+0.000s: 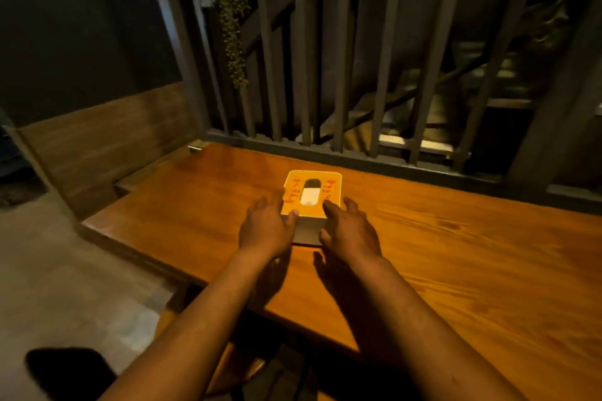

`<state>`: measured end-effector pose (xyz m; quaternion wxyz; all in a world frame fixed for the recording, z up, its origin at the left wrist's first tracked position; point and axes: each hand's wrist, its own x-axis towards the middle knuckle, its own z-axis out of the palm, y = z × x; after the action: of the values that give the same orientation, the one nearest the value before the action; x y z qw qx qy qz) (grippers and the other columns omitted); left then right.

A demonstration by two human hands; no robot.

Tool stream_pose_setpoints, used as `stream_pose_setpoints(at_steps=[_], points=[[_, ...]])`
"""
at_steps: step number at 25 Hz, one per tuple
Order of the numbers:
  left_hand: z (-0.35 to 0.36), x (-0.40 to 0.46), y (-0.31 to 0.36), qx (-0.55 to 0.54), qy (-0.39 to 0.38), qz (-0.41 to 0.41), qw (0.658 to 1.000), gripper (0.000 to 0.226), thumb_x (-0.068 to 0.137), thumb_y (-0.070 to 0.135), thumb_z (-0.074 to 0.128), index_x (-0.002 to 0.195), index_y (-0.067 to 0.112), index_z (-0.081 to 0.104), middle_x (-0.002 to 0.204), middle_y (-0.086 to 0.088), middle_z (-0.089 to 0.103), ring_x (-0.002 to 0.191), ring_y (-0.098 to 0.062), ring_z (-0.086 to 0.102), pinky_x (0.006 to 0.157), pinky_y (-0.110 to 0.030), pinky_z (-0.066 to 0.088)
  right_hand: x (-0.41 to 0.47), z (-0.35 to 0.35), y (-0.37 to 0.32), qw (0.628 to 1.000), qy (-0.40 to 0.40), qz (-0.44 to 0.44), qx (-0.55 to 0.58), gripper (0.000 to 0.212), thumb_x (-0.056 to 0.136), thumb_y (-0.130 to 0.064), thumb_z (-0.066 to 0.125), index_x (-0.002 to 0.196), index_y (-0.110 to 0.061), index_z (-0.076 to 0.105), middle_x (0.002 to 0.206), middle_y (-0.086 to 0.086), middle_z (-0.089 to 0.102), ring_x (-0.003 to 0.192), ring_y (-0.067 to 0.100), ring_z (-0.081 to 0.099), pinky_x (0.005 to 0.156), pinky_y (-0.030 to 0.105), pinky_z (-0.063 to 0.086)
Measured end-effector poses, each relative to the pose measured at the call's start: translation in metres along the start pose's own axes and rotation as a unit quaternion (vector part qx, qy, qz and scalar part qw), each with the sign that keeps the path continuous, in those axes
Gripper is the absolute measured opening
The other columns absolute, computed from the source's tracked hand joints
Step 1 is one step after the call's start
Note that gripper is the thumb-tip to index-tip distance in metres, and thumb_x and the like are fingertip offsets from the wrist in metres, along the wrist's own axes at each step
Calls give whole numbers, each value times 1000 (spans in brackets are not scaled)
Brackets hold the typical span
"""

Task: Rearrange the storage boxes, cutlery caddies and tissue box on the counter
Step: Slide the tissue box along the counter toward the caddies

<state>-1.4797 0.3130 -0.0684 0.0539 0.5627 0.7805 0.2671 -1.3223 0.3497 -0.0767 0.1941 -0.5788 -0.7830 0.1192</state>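
A tissue box (312, 185) with an orange top, red writing and a white tissue in its oval slot sits on the wooden counter (456, 254), near the far edge. My left hand (265, 229) rests against the box's near left corner, thumb on the top edge. My right hand (350, 229) touches the near right corner, fingers spread over the top edge. Neither hand is wrapped around the box; the box stands flat on the counter. No storage boxes or cutlery caddies are in view.
A grey slatted metal railing (325, 75) runs along the counter's far edge, with a hanging plant (231, 26) behind it. The counter's left end drops to a tiled floor (65, 270). A dark stool seat (68, 371) is at the lower left.
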Motion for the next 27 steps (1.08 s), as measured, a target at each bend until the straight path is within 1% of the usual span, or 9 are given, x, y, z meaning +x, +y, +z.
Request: stream_pose_setpoints(at_steps=[3, 6, 9, 11, 14, 20, 24, 27], points=[[13, 13, -11, -52, -66, 30, 996, 55, 97, 45, 48, 149, 33, 34, 141, -6, 53, 125, -28, 51, 95, -42, 49, -2, 17, -1, 999, 10, 31, 6, 67, 90, -32, 63, 148, -36, 29, 154, 4, 35, 135, 28, 40, 100, 40, 46], [21, 2, -14, -83, -57, 55, 993, 55, 96, 39, 53, 147, 34, 36, 137, -5, 56, 121, -26, 53, 93, -44, 52, -14, 19, -1, 997, 47, 60, 22, 65, 91, -33, 62, 148, -34, 31, 152, 3, 39, 134, 27, 43, 99, 39, 47], [26, -10, -2, -91, -52, 77, 991, 54, 95, 35, 58, 146, 34, 39, 135, -2, 58, 121, -24, 54, 93, -37, 50, -31, 13, 6, 993, 80, 81, 19, 63, 90, -35, 63, 147, -32, 35, 147, 3, 47, 129, 26, 48, 95, 37, 49], [30, -25, 13, -91, -47, 89, 991, 52, 95, 34, 58, 144, 34, 42, 135, -2, 58, 121, -24, 54, 90, -35, 48, -51, 7, 20, 991, 94, 97, 20, 64, 90, -37, 63, 147, -33, 35, 147, 3, 47, 130, 25, 48, 95, 36, 49], [41, -58, 40, -102, -47, 121, 986, 51, 95, 34, 58, 143, 34, 44, 135, -1, 59, 120, -24, 56, 90, -37, 50, -89, -5, 49, 985, 120, 120, 28, 63, 91, -38, 62, 148, -35, 34, 151, 2, 43, 132, 25, 47, 96, 35, 50], [78, -143, 135, -120, -54, 176, 976, 51, 94, 38, 59, 143, 33, 46, 132, 1, 62, 115, -21, 59, 87, -36, 54, -179, -55, 144, 973, 166, 160, 31, 63, 90, -41, 61, 147, -37, 35, 150, 0, 43, 128, 20, 51, 90, 31, 53], [99, -206, 207, -103, -61, 190, 974, 50, 94, 41, 57, 142, 34, 46, 131, 1, 63, 113, -22, 60, 85, -35, 53, -239, -98, 210, 970, 168, 175, 10, 62, 90, -44, 61, 146, -40, 34, 150, -1, 44, 127, 19, 52, 92, 34, 55], [114, -246, 255, -93, -69, 202, 973, 50, 93, 42, 57, 142, 34, 47, 130, 2, 64, 113, -22, 60, 84, -34, 53, -278, -128, 259, 969, 175, 174, -2, 62, 89, -47, 60, 146, -40, 34, 146, -2, 48, 120, 18, 56, 87, 33, 55]])
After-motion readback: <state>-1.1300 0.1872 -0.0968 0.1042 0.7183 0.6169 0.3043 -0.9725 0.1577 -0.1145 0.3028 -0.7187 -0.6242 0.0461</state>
